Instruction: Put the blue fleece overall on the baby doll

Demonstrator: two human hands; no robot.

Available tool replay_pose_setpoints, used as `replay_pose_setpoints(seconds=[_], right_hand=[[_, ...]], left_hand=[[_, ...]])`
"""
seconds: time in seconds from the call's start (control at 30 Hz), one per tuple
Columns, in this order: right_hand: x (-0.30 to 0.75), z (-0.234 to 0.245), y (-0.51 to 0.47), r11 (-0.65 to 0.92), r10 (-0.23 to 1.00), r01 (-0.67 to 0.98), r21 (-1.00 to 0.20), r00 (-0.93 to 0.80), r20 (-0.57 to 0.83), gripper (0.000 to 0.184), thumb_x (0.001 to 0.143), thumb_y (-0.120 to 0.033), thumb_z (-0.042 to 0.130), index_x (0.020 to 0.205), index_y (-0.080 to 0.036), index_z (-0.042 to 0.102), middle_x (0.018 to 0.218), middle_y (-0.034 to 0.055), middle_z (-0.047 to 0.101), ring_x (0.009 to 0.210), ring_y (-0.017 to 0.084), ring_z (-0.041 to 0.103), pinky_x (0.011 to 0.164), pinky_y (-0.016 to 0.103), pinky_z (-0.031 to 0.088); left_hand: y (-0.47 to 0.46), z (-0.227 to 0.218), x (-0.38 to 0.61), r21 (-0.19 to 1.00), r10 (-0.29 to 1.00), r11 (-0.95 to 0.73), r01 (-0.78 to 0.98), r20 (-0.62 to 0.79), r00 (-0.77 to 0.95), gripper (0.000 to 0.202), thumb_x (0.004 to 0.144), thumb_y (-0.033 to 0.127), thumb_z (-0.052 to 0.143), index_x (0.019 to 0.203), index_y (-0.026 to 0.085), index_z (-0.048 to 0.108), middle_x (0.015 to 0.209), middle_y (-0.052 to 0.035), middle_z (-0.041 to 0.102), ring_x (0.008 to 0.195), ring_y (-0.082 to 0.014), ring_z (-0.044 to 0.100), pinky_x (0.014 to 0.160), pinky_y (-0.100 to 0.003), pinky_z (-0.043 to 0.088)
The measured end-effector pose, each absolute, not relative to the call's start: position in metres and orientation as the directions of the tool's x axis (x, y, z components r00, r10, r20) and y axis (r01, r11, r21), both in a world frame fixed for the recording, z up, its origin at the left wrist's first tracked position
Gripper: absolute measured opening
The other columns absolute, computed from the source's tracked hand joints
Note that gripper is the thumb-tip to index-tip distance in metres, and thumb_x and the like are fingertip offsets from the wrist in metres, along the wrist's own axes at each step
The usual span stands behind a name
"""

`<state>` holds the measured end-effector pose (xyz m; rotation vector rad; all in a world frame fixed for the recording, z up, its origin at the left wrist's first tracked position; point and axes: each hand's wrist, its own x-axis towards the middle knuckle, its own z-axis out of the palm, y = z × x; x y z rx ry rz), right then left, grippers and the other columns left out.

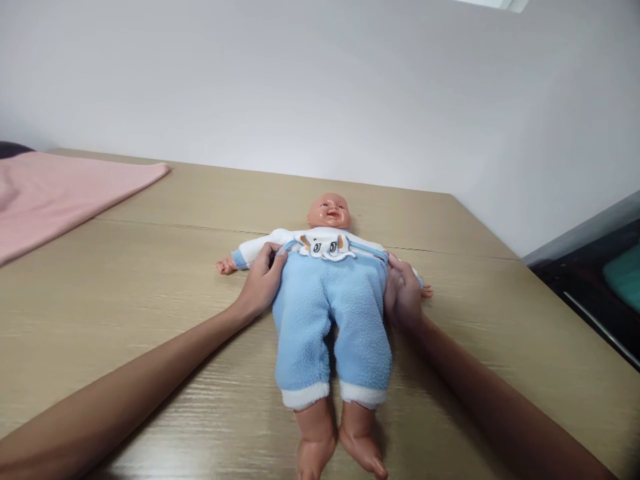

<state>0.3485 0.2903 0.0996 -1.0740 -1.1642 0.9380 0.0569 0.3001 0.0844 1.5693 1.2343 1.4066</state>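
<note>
A baby doll (333, 212) lies on its back on the wooden table, head away from me and bare feet towards me. It wears a white top with blue cuffs and an animal face (325, 247) on the chest. Light blue fleece pants (310, 300) with white leg cuffs cover its legs and lower body. My left hand (266, 277) is closed on the upper left edge of the pants, thumb and fingers pinching the cloth. At the upper right edge, my right hand (403, 290) grips the pants too, its fingertips partly hidden by the fabric.
A pink cloth (65, 190) lies spread at the table's left side, with something dark behind it. The wooden table (200, 200) meets a pale wall (280, 93) at the back. Beyond the right edge stands a dark object (590, 287) with a green patch.
</note>
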Motion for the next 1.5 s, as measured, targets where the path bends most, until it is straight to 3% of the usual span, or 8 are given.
replay_pose_setpoints(seconds=[0.17, 0.53, 0.77, 1.03, 1.13, 1.23, 1.37, 1.5], right_hand=[[0.354, 0.089, 0.297, 0.202, 0.941, 0.078, -0.976, 0.259, 0.216, 0.041, 0.087, -0.063, 0.081, 0.1, -0.028, 0.062, 0.095, 0.0009, 0.073, 0.098, 0.025, 0.071, 0.095, 0.039, 0.059], [0.348, 0.071, 0.297, 0.248, 0.887, 0.23, -0.941, 0.337, 0.316, 0.047, 0.096, -0.071, 0.071, 0.101, -0.026, 0.061, 0.1, 0.0049, 0.076, 0.096, 0.025, 0.073, 0.096, 0.042, 0.057], [0.36, 0.075, 0.302, 0.202, 0.898, 0.222, -0.954, 0.346, 0.271, 0.048, 0.096, -0.074, 0.068, 0.1, -0.028, 0.059, 0.075, -0.0035, 0.064, 0.074, 0.023, 0.065, 0.073, 0.036, 0.054], [0.36, 0.091, 0.288, 0.286, 0.816, 0.411, -0.866, 0.369, 0.445, 0.026, 0.103, -0.05, 0.065, 0.112, -0.026, 0.06, 0.107, 0.0071, 0.073, 0.101, 0.027, 0.07, 0.097, 0.045, 0.056], [0.35, 0.112, 0.287, 0.372, 0.756, 0.597, -0.711, 0.25, 0.606, 0.016, 0.102, -0.038, 0.065, 0.113, -0.026, 0.061, 0.118, 0.0105, 0.072, 0.109, 0.03, 0.066, 0.106, 0.05, 0.052], [0.328, 0.147, 0.303, 0.511, 0.746, 0.632, -0.582, 0.01, 0.666, 0.009, 0.104, -0.032, 0.064, 0.111, -0.027, 0.063, 0.117, 0.0107, 0.073, 0.113, 0.032, 0.065, 0.11, 0.051, 0.05], [0.28, 0.199, 0.346, 0.649, 0.756, 0.563, -0.512, -0.402, 0.517, 0.009, 0.107, -0.029, 0.061, 0.11, -0.025, 0.068, 0.121, 0.0109, 0.076, 0.116, 0.03, 0.068, 0.108, 0.046, 0.052], [0.224, 0.224, 0.4, 0.744, 0.637, 0.546, -0.384, -0.753, 0.165, 0.015, 0.104, -0.026, 0.068, 0.117, -0.02, 0.074, 0.127, 0.0119, 0.079, 0.122, 0.03, 0.07, 0.111, 0.045, 0.051]], left_hand=[[0.299, 0.084, 0.058, 0.926, 0.946, -0.3, 0.229, 0.32, -0.053, 0.024, 0.114, 0.046, 0.054, 0.103, 0.024, 0.058, 0.095, 0.0003, 0.057, 0.092, -0.0217, 0.055, 0.087, -0.035, 0.044], [0.302, 0.079, 0.057, 0.905, 0.938, -0.316, 0.285, 0.343, -0.046, 0.028, 0.115, 0.052, 0.053, 0.109, 0.025, 0.059, 0.097, -0.001, 0.063, 0.095, -0.0227, 0.06, 0.089, -0.036, 0.048], [0.303, 0.078, 0.058, 0.903, 0.935, -0.328, 0.279, 0.352, -0.043, 0.032, 0.114, 0.055, 0.054, 0.108, 0.025, 0.059, 0.097, -0.0007, 0.063, 0.094, -0.0222, 0.06, 0.089, -0.035, 0.047], [0.301, 0.083, 0.057, 0.919, 0.933, -0.342, 0.196, 0.357, -0.049, 0.027, 0.113, 0.052, 0.06, 0.108, 0.025, 0.06, 0.099, -0.0004, 0.062, 0.095, -0.0207, 0.059, 0.089, -0.032, 0.048], [0.298, 0.086, 0.057, 0.908, 0.917, -0.368, 0.201, 0.39, -0.083, 0.028, 0.112, 0.054, 0.062, 0.11, 0.026, 0.06, 0.101, -0.001, 0.063, 0.095, -0.0209, 0.059, 0.089, -0.032, 0.049], [0.297, 0.087, 0.059, 0.897, 0.894, -0.385, 0.216, 0.421, -0.155, 0.029, 0.115, 0.055, 0.058, 0.116, 0.026, 0.059, 0.105, -0.0025, 0.066, 0.098, -0.0211, 0.062, 0.093, -0.033, 0.051], [0.296, 0.086, 0.06, 0.888, 0.879, -0.4, 0.226, 0.442, -0.181, 0.028, 0.116, 0.054, 0.057, 0.118, 0.027, 0.059, 0.104, -0.0019, 0.066, 0.093, -0.0201, 0.061, 0.089, -0.034, 0.051], [0.294, 0.087, 0.061, 0.888, 0.875, -0.407, 0.214, 0.446, -0.187, 0.025, 0.116, 0.051, 0.059, 0.119, 0.027, 0.059, 0.107, -0.0028, 0.067, 0.094, -0.0205, 0.063, 0.089, -0.034, 0.053]])
